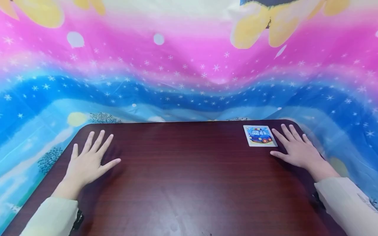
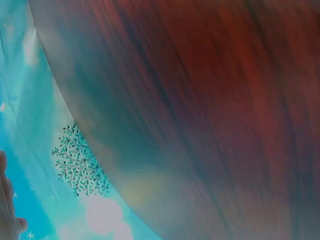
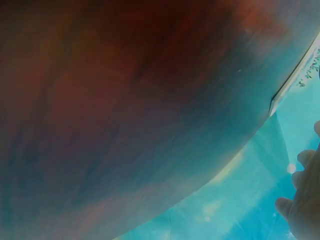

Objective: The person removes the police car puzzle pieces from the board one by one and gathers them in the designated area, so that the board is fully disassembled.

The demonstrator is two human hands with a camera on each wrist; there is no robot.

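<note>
My left hand (image 1: 87, 164) is spread over the left side of the dark wooden table (image 1: 177, 177), palm down with straight fingers and nothing in it. On the right, my right hand (image 1: 299, 150) also has its fingers spread wide and holds nothing. Just left of its fingertips lies a square picture puzzle board (image 1: 260, 136) with a blue cartoon car on it, near the far right corner. In the left wrist view only the edge of the left hand (image 2: 7, 205) shows. Part of the right hand (image 3: 305, 200) appears at the right border of the right wrist view, below a corner of the board (image 3: 287, 92).
A patterned cloth (image 1: 189, 72) in pink and blue, with white snowflakes, hangs behind the table and along both sides. The table's far edge (image 1: 177, 122) runs up against it, with rounded corners. Light sleeves (image 1: 50, 216) cover both forearms.
</note>
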